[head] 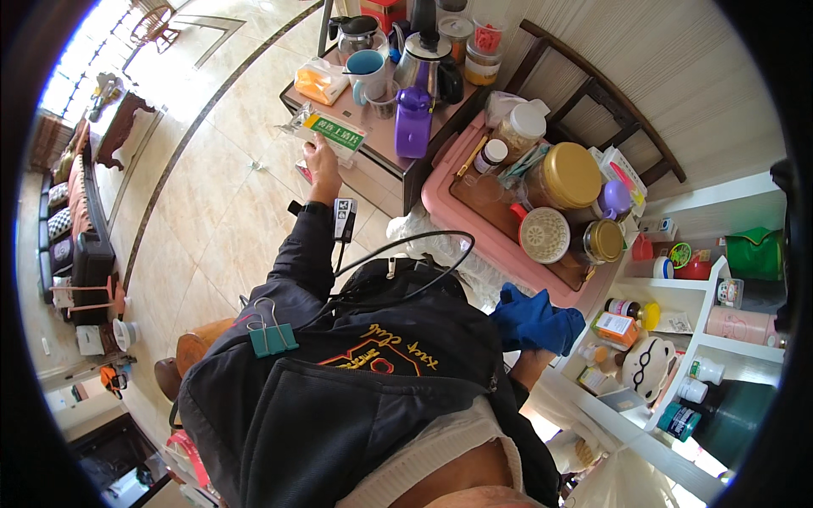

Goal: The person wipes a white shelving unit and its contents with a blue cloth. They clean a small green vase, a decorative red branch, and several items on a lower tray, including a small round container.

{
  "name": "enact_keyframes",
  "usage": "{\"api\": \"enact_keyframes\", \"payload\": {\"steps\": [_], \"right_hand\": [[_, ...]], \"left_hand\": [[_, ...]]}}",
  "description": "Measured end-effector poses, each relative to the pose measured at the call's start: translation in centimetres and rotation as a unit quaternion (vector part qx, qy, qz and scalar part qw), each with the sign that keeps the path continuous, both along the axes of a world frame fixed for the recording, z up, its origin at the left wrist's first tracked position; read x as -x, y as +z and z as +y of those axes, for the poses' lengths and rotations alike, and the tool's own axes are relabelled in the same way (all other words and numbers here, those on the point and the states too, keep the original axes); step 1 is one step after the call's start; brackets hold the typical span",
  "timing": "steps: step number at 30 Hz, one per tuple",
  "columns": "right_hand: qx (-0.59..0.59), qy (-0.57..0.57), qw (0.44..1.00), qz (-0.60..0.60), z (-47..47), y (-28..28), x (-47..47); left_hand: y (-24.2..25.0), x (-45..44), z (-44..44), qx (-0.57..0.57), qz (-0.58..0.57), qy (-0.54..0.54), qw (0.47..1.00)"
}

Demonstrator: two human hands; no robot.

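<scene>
My left hand [322, 162] grips a green and white medicine box [336, 134] at the near left corner of a small table [383, 147]. Crumpled silvery packaging [298, 122] shows beside the box, and a pink-red item is partly visible under the hand. On my right side, my right hand [532, 365] holds a bunched blue cloth [537, 319], which hides most of the fingers. Close to the box on the table are a purple bottle [413, 124], a clear plastic cup [383, 101], a blue and white mug [366, 71] and a tissue pack [320, 80].
A steel kettle [424, 63] and a glass pot [362, 38] stand farther back. Jars and a red-handled cup [544, 235] crowd a pink storage box [470, 244] beside a wooden chair [597, 82]. White shelves [673, 282] with bottles are at right. A cable [413, 238] loops before my chest.
</scene>
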State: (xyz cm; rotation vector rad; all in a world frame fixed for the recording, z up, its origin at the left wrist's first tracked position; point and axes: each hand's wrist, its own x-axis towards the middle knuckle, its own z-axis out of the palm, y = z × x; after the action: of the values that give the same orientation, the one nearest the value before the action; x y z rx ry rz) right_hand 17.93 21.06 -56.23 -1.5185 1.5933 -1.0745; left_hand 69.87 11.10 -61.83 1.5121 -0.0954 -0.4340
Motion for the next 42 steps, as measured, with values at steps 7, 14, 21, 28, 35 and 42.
{"api": "enact_keyframes", "payload": {"steps": [7, 14, 21, 28, 35, 42], "right_hand": [[-0.029, -0.108, 0.974, -0.196, 1.4, -1.8, -1.0], [0.010, -0.250, 0.867, -0.431, 3.7, -3.7, -0.8], [0.013, -0.178, 0.924, -0.337, 2.8, -0.9, -1.5], [0.107, -0.281, 0.831, -0.469, 3.5, 8.2, -1.0], [0.123, -0.285, 0.902, -0.299, 4.5, 7.3, 0.1], [0.097, -0.270, 0.948, -0.137, 6.7, 4.6, -0.2]], "left_hand": [[-1.5, -1.6, -2.9, -0.094, -0.030, -0.093, 0.991], [-1.4, -4.1, -5.0, -0.395, -0.241, -0.175, 0.869], [-1.0, -5.7, -4.4, -0.413, -0.212, -0.276, 0.842], [3.1, -3.5, -1.5, -0.228, -0.330, -0.118, 0.908], [12.7, 7.6, -3.4, 0.146, -0.223, -0.434, 0.860], [10.3, 17.7, -5.4, -0.027, -0.363, -0.641, 0.676]]}}
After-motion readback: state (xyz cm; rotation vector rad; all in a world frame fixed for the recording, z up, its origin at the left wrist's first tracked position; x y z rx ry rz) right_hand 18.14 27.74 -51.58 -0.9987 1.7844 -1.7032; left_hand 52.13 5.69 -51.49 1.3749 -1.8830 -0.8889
